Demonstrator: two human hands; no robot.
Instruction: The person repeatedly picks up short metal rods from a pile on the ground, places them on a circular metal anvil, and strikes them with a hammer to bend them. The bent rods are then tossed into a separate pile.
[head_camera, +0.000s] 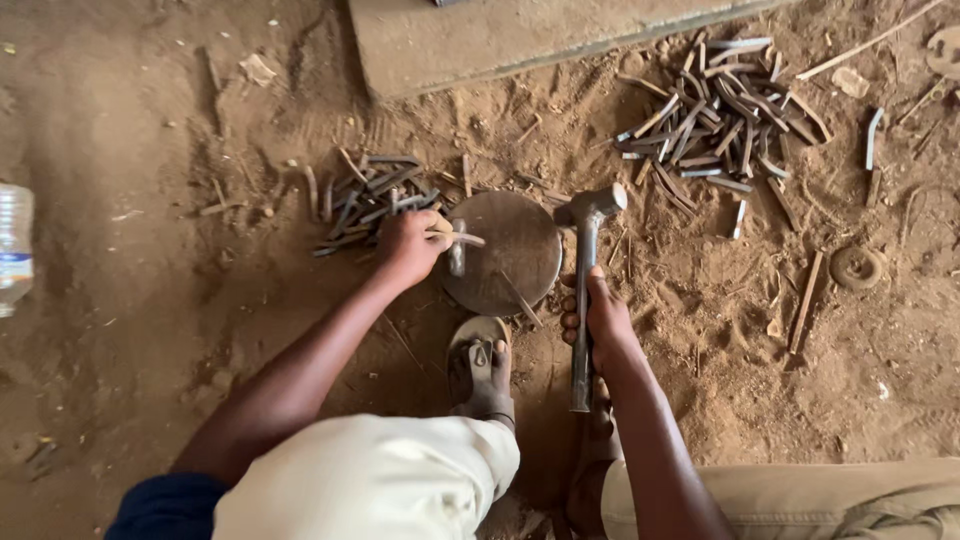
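The left hand (407, 246) pinches a short metal strip (457, 238) between closed fingers and holds it over the 9 o'clock edge of a round steel disc (510, 250) that lies flat on the dirt floor (150, 250). A second small piece stands or leans on the disc just below the strip; its exact pose is hard to tell.

The right hand (597, 315) wraps shut around the handle of a hammer (584, 290), at about 4 o'clock from the disc. The hammer head points up-frame and sits at the disc's 2 o'clock rim, above the ground; whether it touches the disc cannot be told.

A thin rod (520, 300) lies across the disc's 6 o'clock edge. A small pile of strips (375, 195) lies just beyond the left hand, at 10 o'clock from the disc. A larger pile (722, 110) lies well apart at 2 o'clock.

A sandalled foot (482, 375) rests just below the disc at 6 o'clock. A plastic bottle (14, 245) lies at the far left edge. A concrete slab (500, 35) sits at 12 o'clock, and a small ring (856, 266) lies at 3 o'clock.
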